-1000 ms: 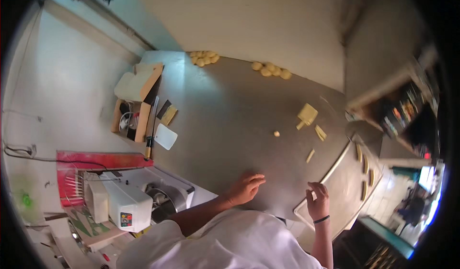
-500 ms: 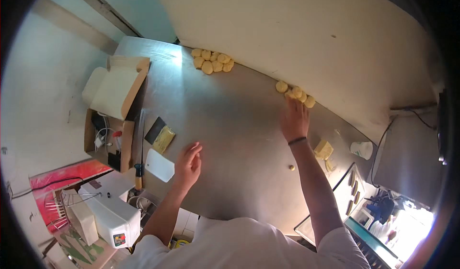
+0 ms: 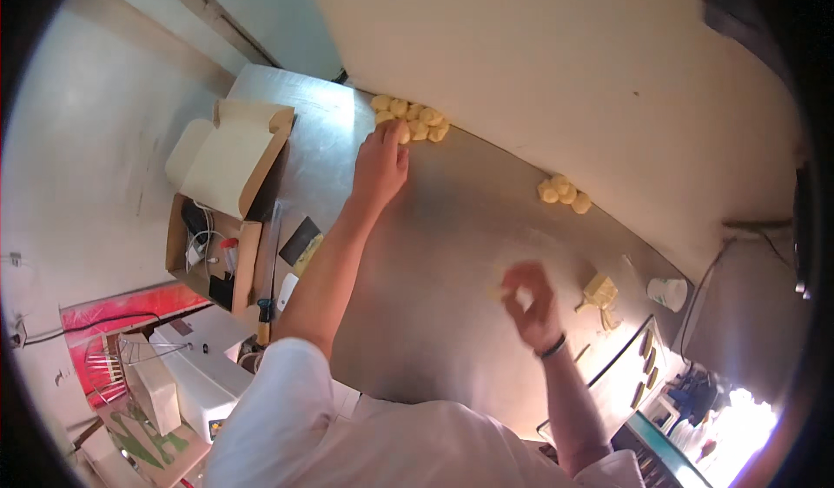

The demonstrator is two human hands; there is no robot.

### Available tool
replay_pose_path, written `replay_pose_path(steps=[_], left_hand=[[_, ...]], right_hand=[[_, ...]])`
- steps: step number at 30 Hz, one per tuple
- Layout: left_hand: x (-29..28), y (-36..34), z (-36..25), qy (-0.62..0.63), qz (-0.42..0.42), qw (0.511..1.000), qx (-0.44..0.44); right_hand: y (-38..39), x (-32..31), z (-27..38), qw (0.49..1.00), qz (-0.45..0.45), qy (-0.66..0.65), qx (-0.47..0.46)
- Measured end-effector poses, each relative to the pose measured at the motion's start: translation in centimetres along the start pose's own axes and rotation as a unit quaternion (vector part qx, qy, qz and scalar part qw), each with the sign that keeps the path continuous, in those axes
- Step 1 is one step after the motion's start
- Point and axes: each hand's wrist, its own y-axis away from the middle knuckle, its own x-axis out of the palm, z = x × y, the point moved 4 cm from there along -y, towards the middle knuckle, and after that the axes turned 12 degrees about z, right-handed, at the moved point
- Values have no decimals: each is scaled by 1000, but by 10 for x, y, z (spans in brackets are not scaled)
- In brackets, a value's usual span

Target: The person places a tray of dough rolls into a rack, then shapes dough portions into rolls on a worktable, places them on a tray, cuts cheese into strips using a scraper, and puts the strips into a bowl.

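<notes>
Round pale-yellow dough balls (image 3: 432, 116) lie clustered against the wall at the far edge of the metal table (image 3: 434, 227). My left hand (image 3: 382, 165) reaches to the near side of this cluster, its fingers curled on a dough ball (image 3: 403, 132) that is partly covered. A smaller group of dough balls (image 3: 567, 194) sits farther right along the same edge. My right hand (image 3: 534, 307) is above the table's right half, fingers bent and smeared by motion. A blurred yellowish patch shows beside its fingertips; whether it holds dough is unclear.
A yellow block of dough or fat (image 3: 600, 291) and a white cup (image 3: 667, 293) stand at right, near a tray (image 3: 638, 358). At left are an open cardboard box (image 3: 246, 266), a dark scraper (image 3: 300, 240), a knife handle (image 3: 264, 311) and a white scraper (image 3: 287, 290) partly behind my arm.
My left hand has moved forward to the far cluster. My right hand has drawn back from the right group, and the lone ball at that group's left end is gone. The view has shifted slightly.
</notes>
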Motion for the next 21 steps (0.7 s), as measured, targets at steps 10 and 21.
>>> replay_pose_path(steps=[10,21], left_hand=[[17,143,-139,189,215,958,-15],[100,355,-302,7,362,911,199]], right_hand=[[346,77,-23,914,-73,-212,338],[325,39,-84,930,-64,343,117]])
